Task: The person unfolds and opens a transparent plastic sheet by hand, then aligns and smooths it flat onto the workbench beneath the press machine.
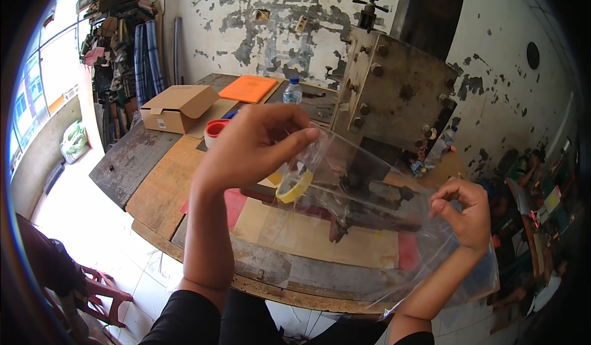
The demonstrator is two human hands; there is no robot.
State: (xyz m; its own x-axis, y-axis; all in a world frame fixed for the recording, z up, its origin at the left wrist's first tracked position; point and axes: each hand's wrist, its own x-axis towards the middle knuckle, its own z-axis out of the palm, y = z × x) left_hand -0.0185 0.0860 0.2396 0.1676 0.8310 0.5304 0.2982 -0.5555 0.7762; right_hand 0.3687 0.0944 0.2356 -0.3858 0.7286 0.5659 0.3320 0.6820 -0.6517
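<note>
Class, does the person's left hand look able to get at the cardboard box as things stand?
Probably yes, if the left hand lets go of the clear plastic it pinches; the low red-and-white roll near the cardboard box seems easy to pass.

The pale back wall [215, 52] has paint peeling away in large grey patches around a small socket [301, 24]. Farther right, where flaking continues, a round dark object [533, 55] hangs. Windows [36, 92] at left admit strong daylight, washing out the white tiled floor [92, 206], while the right side is dim. A worn wooden table [154, 188] fills the middle; a red stool [111, 291] stands lower left.
</note>
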